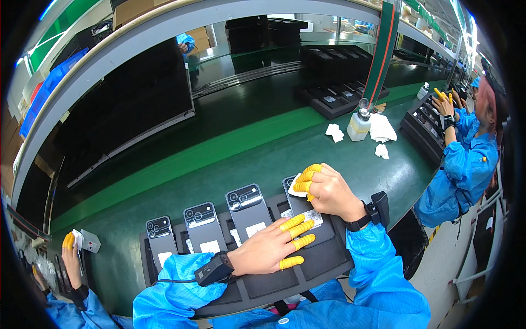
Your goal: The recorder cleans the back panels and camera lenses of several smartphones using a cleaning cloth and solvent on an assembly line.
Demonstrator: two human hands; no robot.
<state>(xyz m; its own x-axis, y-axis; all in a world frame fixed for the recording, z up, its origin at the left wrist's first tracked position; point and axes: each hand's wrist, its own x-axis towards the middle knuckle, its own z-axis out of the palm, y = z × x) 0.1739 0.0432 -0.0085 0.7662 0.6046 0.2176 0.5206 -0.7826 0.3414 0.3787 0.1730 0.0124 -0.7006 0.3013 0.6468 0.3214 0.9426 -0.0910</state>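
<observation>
My right hand [331,192], with yellow finger cots on its fingers, pinches a folded white wipe [296,189] against the camera end of the rightmost grey smartphone [300,205]. Fingers spread and flat, my left hand [268,247] rests across the lower part of that phone, beside its white label [313,217]; it also wears yellow cots. More grey phones lie back up to the left: one [249,211], another [206,226] and a third [162,236], each with a white label. All sit in a black tray [323,264] at the near table edge.
On the green table [230,170] a clear dispenser bottle [359,125] stands among crumpled white wipes [382,129]. Black trays with phones [337,98] lie beyond. A post [383,55] rises behind the bottle. Co-workers sit at right [466,148] and lower left [74,268].
</observation>
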